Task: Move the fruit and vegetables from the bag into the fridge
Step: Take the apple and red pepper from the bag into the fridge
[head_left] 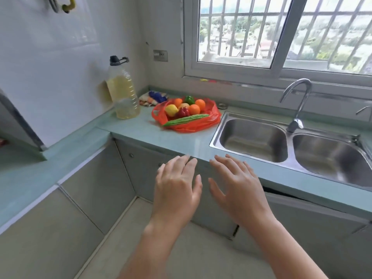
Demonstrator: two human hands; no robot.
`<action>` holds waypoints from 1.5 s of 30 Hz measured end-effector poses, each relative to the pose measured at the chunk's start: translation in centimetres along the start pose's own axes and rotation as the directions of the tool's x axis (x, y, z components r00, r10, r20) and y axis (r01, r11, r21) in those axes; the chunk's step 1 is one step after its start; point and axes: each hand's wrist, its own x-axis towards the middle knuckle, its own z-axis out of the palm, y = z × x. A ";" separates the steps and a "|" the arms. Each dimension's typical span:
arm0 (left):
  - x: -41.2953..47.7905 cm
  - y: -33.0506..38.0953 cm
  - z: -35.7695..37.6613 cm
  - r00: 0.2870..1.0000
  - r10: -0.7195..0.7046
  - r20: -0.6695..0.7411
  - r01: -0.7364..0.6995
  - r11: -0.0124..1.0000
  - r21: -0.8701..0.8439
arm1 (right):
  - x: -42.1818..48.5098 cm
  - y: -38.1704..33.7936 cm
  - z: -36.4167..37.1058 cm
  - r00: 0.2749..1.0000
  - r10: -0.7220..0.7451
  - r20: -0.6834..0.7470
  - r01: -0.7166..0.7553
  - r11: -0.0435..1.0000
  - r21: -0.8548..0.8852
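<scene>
left hand (177,184) and right hand (235,184) spread flat, holding nothing, at bench (141,127) edge. red plastic bag (189,127) of fruit and vegetables on bench, 12 o'clock from hands; oil bottle (125,97) at its 9 o'clock.

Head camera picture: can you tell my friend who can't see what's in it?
The person's left hand and right hand hover open and empty before a green counter. Farther back on it, an open orange bag holds fruit and vegetables, between an oil bottle and a double sink below a window.
</scene>
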 end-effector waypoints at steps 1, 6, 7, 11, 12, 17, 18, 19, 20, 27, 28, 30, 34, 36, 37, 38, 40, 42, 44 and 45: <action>1.7 -1.5 0.4 1.000 0.005 -0.004 -0.005 1.000 -0.001 | 1.7 -0.3 1.3 1.000 0.007 0.001 -0.007 1.000 0.000; 8.7 -9.3 1.8 1.000 -0.023 0.000 0.023 1.000 -0.011 | 10.5 -2.6 7.6 1.000 0.013 0.005 -0.013 1.000 0.011; 9.6 -10.9 2.3 1.000 -0.026 0.006 0.026 1.000 -0.018 | 12.1 -3.0 8.8 1.000 0.017 0.002 -0.017 1.000 0.024; 12.6 -15.8 4.8 0.997 -0.056 0.048 0.057 0.998 -0.025 | 16.1 -3.2 13.1 0.999 0.042 0.019 -0.043 0.999 0.033; 13.2 -16.7 5.5 0.996 -0.065 0.060 0.066 0.997 -0.030 | 16.6 -3.0 14.0 0.998 0.049 0.033 -0.050 0.998 0.031; 16.8 -20.0 9.0 0.993 -0.066 0.101 0.073 0.995 -0.063 | 20.1 -1.5 18.6 0.993 0.080 0.083 -0.082 0.996 0.018; 17.8 -20.6 9.8 0.991 -0.074 0.108 0.083 0.993 -0.079 | 21.0 -1.2 19.6 0.992 0.080 0.095 -0.083 0.996 0.021; 18.7 -21.2 10.7 0.990 -0.082 0.115 0.094 0.991 -0.099 | 21.9 -0.7 20.6 0.991 0.081 0.107 -0.084 0.996 0.027; 19.8 -21.8 11.5 0.989 -0.087 0.121 0.101 0.988 -0.114 | 22.8 -0.2 21.7 0.990 0.083 0.115 -0.087 0.996 0.032; 28.3 -25.7 18.3 0.974 -0.063 0.218 0.093 0.988 -0.127 | 30.1 5.4 28.6 0.984 0.105 0.145 -0.109 0.994 0.020; 29.6 -26.0 19.2 0.970 -0.057 0.235 0.089 0.988 -0.129 | 31.1 6.2 29.4 0.982 0.110 0.156 -0.115 0.993 0.024; 32.0 -26.6 21.0 0.966 -0.044 0.257 0.081 0.988 -0.133 | 33.0 8.0 30.8 0.976 0.130 0.176 -0.137 0.990 0.030; 35.4 -28.0 24.7 0.955 -0.069 0.290 0.120 0.980 -0.161 | 35.6 11.7 33.3 0.966 0.152 0.209 -0.156 0.988 0.003; 36.4 -28.9 26.5 0.948 -0.087 0.305 0.140 0.978 -0.157 | 36.6 12.9 34.6 0.963 0.162 0.214 -0.164 0.986 -0.004; 36.8 -29.4 27.2 0.945 -0.097 0.314 0.151 0.977 -0.153 | 36.9 13.3 35.3 0.962 0.167 0.218 -0.169 0.986 -0.007; 37.2 -29.9 28.0 0.942 -0.102 0.321 0.157 0.976 -0.149 | 37.3 13.7 36.0 0.959 0.174 0.223 -0.176 0.984 -0.011; 38.1 -31.1 29.5 0.937 -0.105 0.333 0.157 0.979 -0.133 | 38.1 14.4 37.6 0.952 0.193 0.239 -0.193 0.981 -0.024; 39.0 -32.3 31.0 0.927 -0.119 0.354 0.172 0.978 -0.121 | 39.0 15.1 39.2 0.944 0.216 0.251 -0.213 0.976 -0.039; 39.8 -33.4 32.5 0.916 -0.124 0.381 0.181 0.976 -0.118 | 39.7 15.6 40.8 0.933 0.251 0.257 -0.247 0.968 -0.047; 40.2 -33.9 33.2 0.910 -0.122 0.395 0.181 0.977 -0.116 | 40.0 15.9 41.5 0.925 0.275 0.263 -0.272 0.961 -0.050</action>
